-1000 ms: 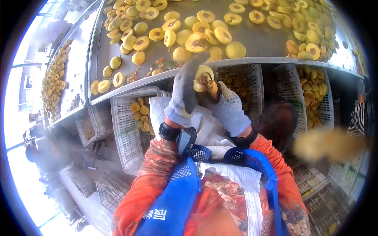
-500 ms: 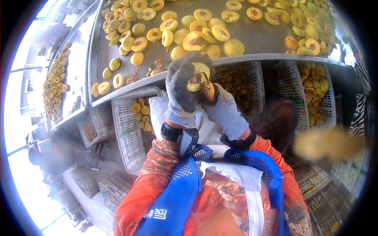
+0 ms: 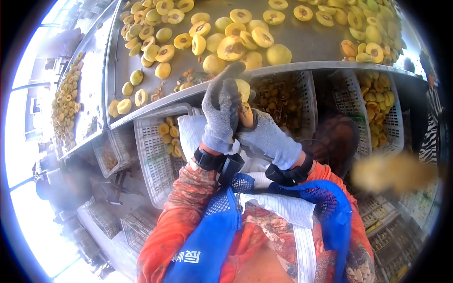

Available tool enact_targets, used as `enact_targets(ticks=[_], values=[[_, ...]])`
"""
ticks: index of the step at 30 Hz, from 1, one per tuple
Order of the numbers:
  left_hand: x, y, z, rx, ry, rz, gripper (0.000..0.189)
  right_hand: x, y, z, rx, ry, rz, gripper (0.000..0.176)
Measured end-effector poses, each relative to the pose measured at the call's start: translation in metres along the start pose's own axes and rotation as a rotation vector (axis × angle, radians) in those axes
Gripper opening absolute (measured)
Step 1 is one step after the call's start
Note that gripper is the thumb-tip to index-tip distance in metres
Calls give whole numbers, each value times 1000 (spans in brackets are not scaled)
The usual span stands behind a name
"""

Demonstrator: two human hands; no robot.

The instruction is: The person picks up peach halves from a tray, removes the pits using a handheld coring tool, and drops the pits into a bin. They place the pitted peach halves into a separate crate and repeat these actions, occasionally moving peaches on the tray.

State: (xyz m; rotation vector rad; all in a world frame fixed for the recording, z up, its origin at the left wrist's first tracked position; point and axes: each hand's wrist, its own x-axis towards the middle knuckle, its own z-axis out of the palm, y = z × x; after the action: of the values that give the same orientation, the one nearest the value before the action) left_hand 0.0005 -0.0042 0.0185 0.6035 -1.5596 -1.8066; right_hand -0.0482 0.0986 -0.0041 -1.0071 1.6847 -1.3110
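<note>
Held up in front of the metal table's edge is a yellow peach half, turned nearly edge-on. My left hand, in a grey work glove, is closed around it, with one finger raised. My gloved right hand grips a pitting tool by its wooden handle, right up against the fruit. The tool's metal tip is hidden behind the peach and my fingers. Just beyond my hands, cut peach halves lie on the table, some with brown stone hollows showing.
The metal table has a raised front rim. Below it stand a white crate with peach halves, a crate of brown stones and scraps, and another crate of peaches at the right. A brownish blur covers the lower right.
My left hand has rolled the peach half from facing me to edge-on and lifted a finger. My right hand has turned and dropped slightly; the tool's metal tip has gone out of sight.
</note>
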Motion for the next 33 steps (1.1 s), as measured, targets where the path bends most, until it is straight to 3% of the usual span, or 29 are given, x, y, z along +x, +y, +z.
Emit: enact_targets(ticks=[2,3,4,7,11,15,17,19,20,22,24,25,27,29,30,31,32,33], values=[[2,-6,-7,68,-86,-23,41,-3,-8,-15,234,-116,314,23],[5,-6,-15,33,-158,-200,36,-5,-10,-21,349,-177,475,22],[-1,-5,-15,118,-158,-171,34,-10,-6,-18,437,-150,418,19],[1,8,-14,160,-325,-166,30,-19,-16,-40,677,-435,480,20],[20,14,-21,351,-591,-266,29,-23,-7,-38,835,-443,470,24],[5,9,-8,105,-439,-162,32,-26,-6,-37,994,-495,529,20],[0,1,-10,37,-312,-225,36,-28,-3,-36,1024,-502,550,18],[-2,-10,-17,-47,-153,-318,38,-25,3,-27,1088,-478,408,18],[4,-20,-18,-188,51,-309,42,-23,2,-28,1101,-484,378,17],[7,-28,-49,-456,78,-306,49,-23,-9,-40,1117,-511,364,17],[3,5,-112,-307,-36,-335,47,-27,4,-59,1172,-491,345,24],[3,29,-129,-33,46,-346,45,-28,11,-69,1199,-482,335,27],[14,25,-177,631,222,-99,44,-16,62,-71,167,-189,294,29],[39,23,-201,529,308,-137,51,-21,85,-65,-332,-25,378,33],[51,29,-173,832,246,-100,50,-20,89,-64,-588,58,413,34],[72,27,-155,978,77,-211,52,-18,85,-64,-565,47,417,35],[86,-10,-153,1058,90,-3,49,-17,74,-63,-541,42,427,36],[97,-8,-114,1155,9,-70,51,-13,64,-65,-520,48,433,37]])
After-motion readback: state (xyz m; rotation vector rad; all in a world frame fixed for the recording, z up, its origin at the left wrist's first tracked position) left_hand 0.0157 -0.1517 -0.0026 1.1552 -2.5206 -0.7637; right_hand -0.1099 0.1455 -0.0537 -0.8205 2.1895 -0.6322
